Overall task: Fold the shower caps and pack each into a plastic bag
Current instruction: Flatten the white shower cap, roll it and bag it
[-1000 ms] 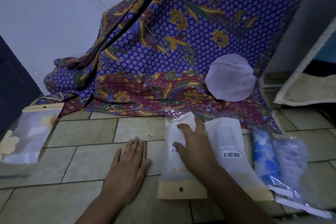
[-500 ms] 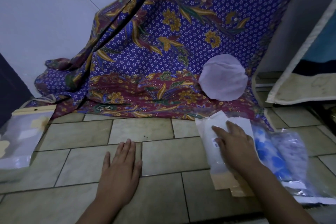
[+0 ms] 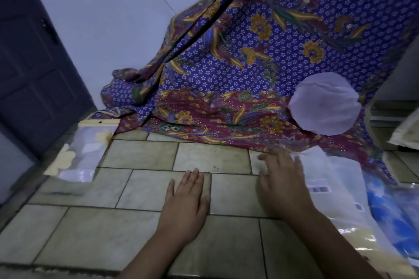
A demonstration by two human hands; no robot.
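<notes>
Purple-and-maroon batik cloth (image 3: 260,56) hangs at the back and pools onto the tiled floor (image 3: 90,233). Dark door (image 3: 29,70) far left. Right side of floor: stack of packed plastic bags, white ones (image 3: 333,179) with barcode labels, a blue-patterned one (image 3: 394,210) at the frame edge, overlapping. Unfolded white shower cap (image 3: 324,103), round, lies on the cloth above that stack. One more packed bag (image 3: 79,154) with a yellow flower print lies apart, by the door. Left hand (image 3: 186,201): flat on the tiles, fingers straight and together, holding nothing. Right hand (image 3: 281,183): motion-blurred, fingers spread wide, at the left edge of the white bags; nothing gripped, contact with the bag unclear.
</notes>
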